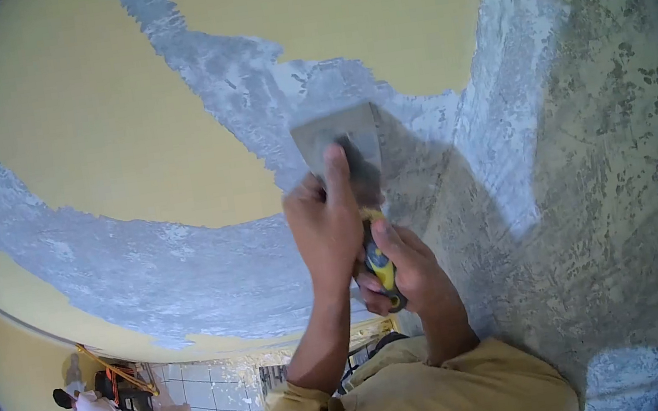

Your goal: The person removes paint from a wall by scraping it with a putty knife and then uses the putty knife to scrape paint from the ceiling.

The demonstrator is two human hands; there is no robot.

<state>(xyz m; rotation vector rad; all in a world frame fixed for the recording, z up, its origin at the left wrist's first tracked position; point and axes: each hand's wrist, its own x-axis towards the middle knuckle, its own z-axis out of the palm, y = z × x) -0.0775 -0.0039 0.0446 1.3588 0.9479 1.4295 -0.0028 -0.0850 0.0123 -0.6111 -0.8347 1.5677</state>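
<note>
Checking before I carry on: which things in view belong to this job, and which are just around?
In the job:
scraper
right hand, gripping it
left hand, touching it
patchy wall

Just around:
other person
dark chair-like thing
tiled floor

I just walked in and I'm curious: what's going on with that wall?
Someone in a tan cloth shirt has both hands at a flat metal scraper with a black-and-yellow handle. The right grip is around the handle; the left grip is nearer the blade, one digit reaching over it. The blade is at a rough grey patch, with smooth yellow paint beside it. Both cover large areas right now.
</note>
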